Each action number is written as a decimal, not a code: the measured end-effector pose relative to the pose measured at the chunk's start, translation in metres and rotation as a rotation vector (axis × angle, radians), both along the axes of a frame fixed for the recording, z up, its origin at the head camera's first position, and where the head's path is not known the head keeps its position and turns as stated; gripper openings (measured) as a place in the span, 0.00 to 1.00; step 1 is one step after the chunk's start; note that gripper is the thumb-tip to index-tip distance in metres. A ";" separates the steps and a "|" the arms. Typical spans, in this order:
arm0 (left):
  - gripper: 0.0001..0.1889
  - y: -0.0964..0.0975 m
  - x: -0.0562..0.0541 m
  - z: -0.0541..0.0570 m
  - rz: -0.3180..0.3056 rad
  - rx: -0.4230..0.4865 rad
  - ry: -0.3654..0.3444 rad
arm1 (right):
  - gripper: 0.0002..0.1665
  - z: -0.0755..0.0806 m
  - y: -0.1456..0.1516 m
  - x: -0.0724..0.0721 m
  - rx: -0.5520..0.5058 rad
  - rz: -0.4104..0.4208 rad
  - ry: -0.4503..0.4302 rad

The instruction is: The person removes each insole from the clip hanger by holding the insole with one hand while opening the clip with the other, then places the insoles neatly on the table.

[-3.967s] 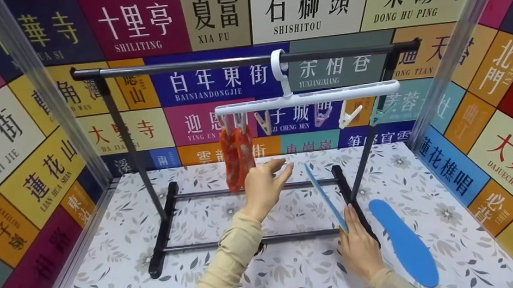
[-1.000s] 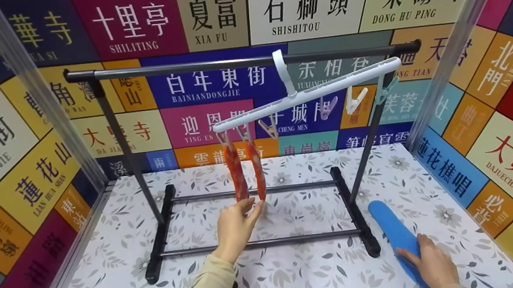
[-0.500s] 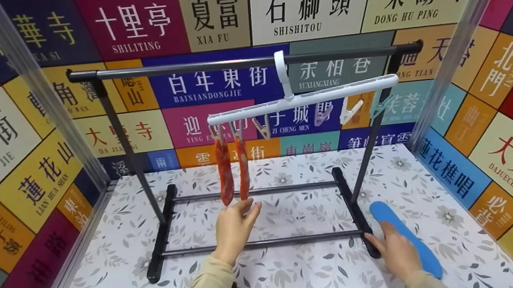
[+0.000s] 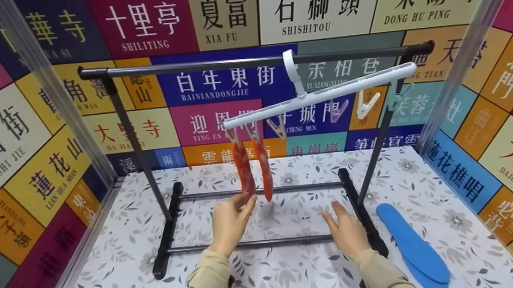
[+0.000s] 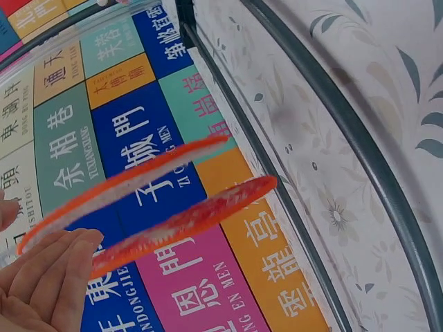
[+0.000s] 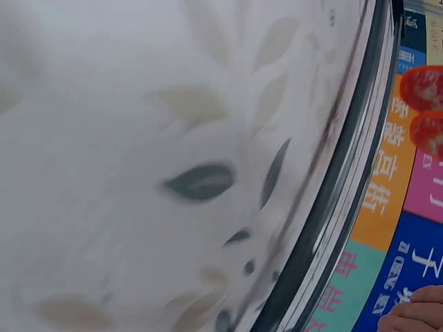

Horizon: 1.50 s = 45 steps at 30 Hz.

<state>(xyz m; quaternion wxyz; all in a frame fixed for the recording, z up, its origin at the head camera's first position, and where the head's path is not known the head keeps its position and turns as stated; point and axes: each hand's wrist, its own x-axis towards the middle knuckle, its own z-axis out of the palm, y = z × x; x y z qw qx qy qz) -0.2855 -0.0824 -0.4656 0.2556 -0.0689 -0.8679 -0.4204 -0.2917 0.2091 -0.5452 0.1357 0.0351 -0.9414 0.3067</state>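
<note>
Two red-orange insoles hang side by side from clips at the left end of a tilted white clip hanger (image 4: 317,97). My left hand (image 4: 231,220) is by the lower end of the left red insole (image 4: 243,168); the right red insole (image 4: 265,173) hangs just beside it. In the left wrist view, the fingers (image 5: 59,273) overlap the left insole and the thumb stands apart; whether they touch it I cannot tell. My right hand (image 4: 348,231) holds nothing, fingers extended, above the front lower bar. Two blue insoles (image 4: 411,246) lie overlapped on the table, right of that hand.
The hanger hooks over the top rail (image 4: 198,66) of a black metal rack. Several unused clips, including a white clip (image 4: 367,105), dangle from its right part. The rack's front bar (image 4: 265,243) crosses below both hands. Sign-patterned panels surround the floral table (image 4: 118,267).
My right hand, earlier holding a blue insole upright, laid it on the other blue insole and moved back left. My left hand is lower than before. The hanger swings, its left end dipping.
</note>
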 end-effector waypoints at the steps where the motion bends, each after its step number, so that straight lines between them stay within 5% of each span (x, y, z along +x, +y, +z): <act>1: 0.19 -0.001 -0.001 0.001 -0.003 0.011 0.000 | 0.37 0.000 -0.005 -0.002 -0.004 0.002 0.006; 6: 0.18 -0.007 -0.004 0.005 -0.004 0.033 -0.005 | 0.37 -0.001 -0.033 -0.006 -0.017 0.034 0.005; 11: 0.19 -0.013 -0.009 0.012 0.056 -0.058 0.055 | 0.35 -0.005 -0.064 -0.010 -0.004 0.112 0.036; 27: 0.20 -0.011 -0.033 0.048 0.097 -0.121 0.061 | 0.40 0.003 -0.124 -0.040 0.021 0.192 0.162; 37: 0.22 -0.003 -0.046 0.073 0.059 -0.038 0.020 | 0.53 0.010 -0.148 -0.059 -0.011 0.132 0.058; 45: 0.21 -0.009 -0.060 0.087 0.110 -0.057 0.054 | 0.60 0.020 -0.162 -0.076 -0.027 0.127 -0.016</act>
